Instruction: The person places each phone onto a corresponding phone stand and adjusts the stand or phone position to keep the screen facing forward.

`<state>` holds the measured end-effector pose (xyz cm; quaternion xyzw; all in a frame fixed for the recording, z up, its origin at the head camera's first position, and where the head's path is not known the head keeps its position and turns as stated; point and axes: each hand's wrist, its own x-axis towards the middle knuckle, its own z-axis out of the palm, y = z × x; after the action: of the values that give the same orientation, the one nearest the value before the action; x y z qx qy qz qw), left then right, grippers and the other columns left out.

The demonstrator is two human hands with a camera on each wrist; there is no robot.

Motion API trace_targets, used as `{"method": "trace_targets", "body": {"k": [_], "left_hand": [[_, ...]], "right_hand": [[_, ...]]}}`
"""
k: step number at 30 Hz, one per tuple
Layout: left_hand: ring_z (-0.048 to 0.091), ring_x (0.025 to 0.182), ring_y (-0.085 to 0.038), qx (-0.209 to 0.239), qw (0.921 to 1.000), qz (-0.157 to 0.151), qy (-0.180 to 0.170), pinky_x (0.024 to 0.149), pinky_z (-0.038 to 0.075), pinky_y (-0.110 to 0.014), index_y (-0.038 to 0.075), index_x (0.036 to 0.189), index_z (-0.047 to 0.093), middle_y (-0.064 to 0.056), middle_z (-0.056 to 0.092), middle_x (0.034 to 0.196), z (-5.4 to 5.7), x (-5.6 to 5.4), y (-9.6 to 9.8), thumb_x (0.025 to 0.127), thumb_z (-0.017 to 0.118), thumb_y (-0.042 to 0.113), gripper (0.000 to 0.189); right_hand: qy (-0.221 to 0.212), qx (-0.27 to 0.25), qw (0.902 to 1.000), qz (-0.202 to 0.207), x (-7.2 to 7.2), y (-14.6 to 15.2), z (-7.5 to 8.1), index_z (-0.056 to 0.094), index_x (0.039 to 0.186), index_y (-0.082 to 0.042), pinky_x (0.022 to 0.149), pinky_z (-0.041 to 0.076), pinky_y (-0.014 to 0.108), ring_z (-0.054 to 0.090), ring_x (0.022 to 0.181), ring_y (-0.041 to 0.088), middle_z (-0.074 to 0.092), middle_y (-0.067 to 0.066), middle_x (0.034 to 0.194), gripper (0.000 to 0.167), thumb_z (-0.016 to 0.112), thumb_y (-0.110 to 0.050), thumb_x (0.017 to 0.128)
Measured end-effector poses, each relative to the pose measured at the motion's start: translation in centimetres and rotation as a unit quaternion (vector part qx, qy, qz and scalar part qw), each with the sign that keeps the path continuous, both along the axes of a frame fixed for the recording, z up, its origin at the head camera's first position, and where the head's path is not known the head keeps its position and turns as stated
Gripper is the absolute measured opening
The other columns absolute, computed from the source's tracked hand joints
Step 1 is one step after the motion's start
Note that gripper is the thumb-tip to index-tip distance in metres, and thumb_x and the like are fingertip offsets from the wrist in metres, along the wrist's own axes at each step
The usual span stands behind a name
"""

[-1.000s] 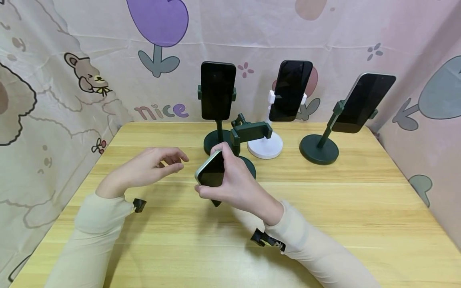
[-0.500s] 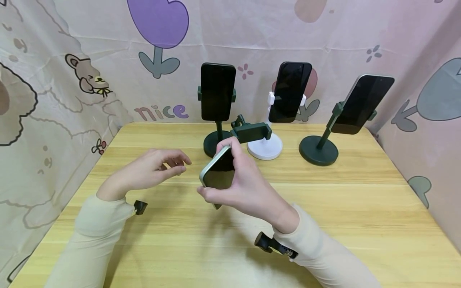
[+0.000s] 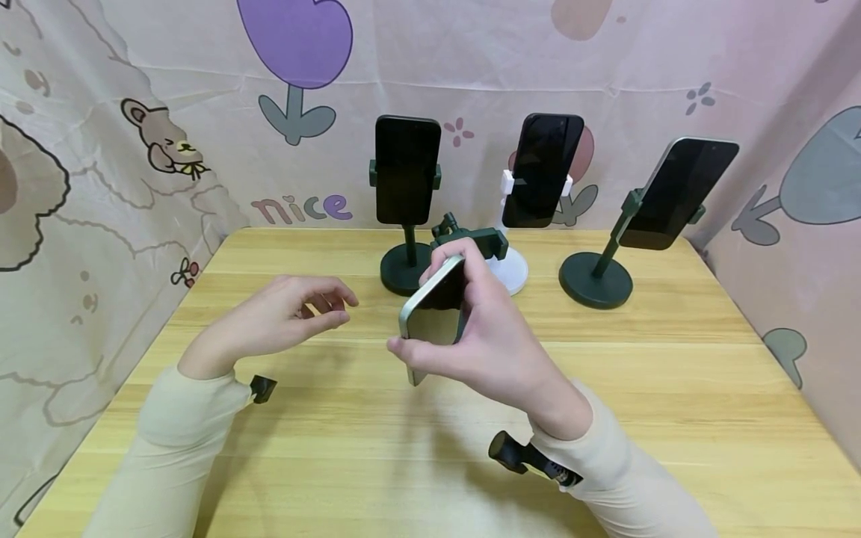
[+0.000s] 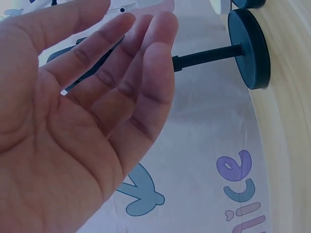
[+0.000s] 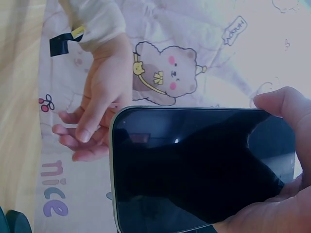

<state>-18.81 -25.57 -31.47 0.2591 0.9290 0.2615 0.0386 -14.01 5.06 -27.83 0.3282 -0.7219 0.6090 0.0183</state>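
In the head view my right hand grips a smartphone with a pale green edge and a dark screen, tilted above the table. The right wrist view shows the same smartphone from its screen side, with thumb and fingers at its edge. My left hand hovers over the table to the left, holding nothing, its fingers loosely bent; the left wrist view shows the bare palm. Behind the right hand is a dark green phone stand, its clamp holding nothing and its base hidden by that hand.
At the back stand a green phone stand bearing a black phone, a white stand with a second phone, and another green stand with a third phone. A printed cloth hangs behind the wooden table.
My right hand has moved right and slightly up with the smartphone, now covering more of the stand with no phone in it. The left hand has barely moved.
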Motion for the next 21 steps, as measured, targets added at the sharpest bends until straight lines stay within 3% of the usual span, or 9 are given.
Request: {"method": "trace_targets", "body": {"k": [5, 12, 21], "left_hand": [[0.071, 0.08, -0.013, 0.005, 0.9999, -0.007, -0.007, 0.071, 0.058, -0.027, 0.023, 0.113, 0.075, 0.013, 0.073, 0.087, 0.1, 0.1, 0.2, 0.105, 0.071, 0.02, 0.009], [0.069, 0.079, -0.006, 0.005, 0.9998, -0.018, -0.001, 0.071, 0.058, -0.026, 0.023, 0.111, 0.075, 0.014, 0.072, 0.086, 0.0, 0.1, 0.6, 0.105, 0.071, 0.02, 0.007], [0.068, 0.082, -0.005, 0.015, 0.9997, -0.02, 0.003, 0.072, 0.058, -0.026, 0.025, 0.106, 0.074, 0.013, 0.071, 0.087, -0.1, 0.2, 1.4, 0.106, 0.071, 0.02, 0.006]], "right_hand": [[0.003, -0.014, 0.9999, -0.002, -0.1, 0.5, 0.3, 0.045, 0.122, -0.008, 0.093, 0.054, 0.037, 0.068, 0.099, 0.024, 0.061, 0.007, 0.104, 0.061, 0.088, -0.001, 0.079], [0.006, -0.047, 0.9989, -0.004, -0.4, 1.1, 0.8, 0.045, 0.122, 0.001, 0.094, 0.057, 0.033, 0.068, 0.101, 0.025, 0.057, 0.009, 0.107, 0.062, 0.087, 0.005, 0.077], [-0.002, -0.057, 0.9983, -0.01, -0.7, 1.8, 1.2, 0.043, 0.124, -0.001, 0.094, 0.057, 0.033, 0.064, 0.103, 0.027, 0.057, 0.009, 0.11, 0.063, 0.086, 0.006, 0.078]]}}
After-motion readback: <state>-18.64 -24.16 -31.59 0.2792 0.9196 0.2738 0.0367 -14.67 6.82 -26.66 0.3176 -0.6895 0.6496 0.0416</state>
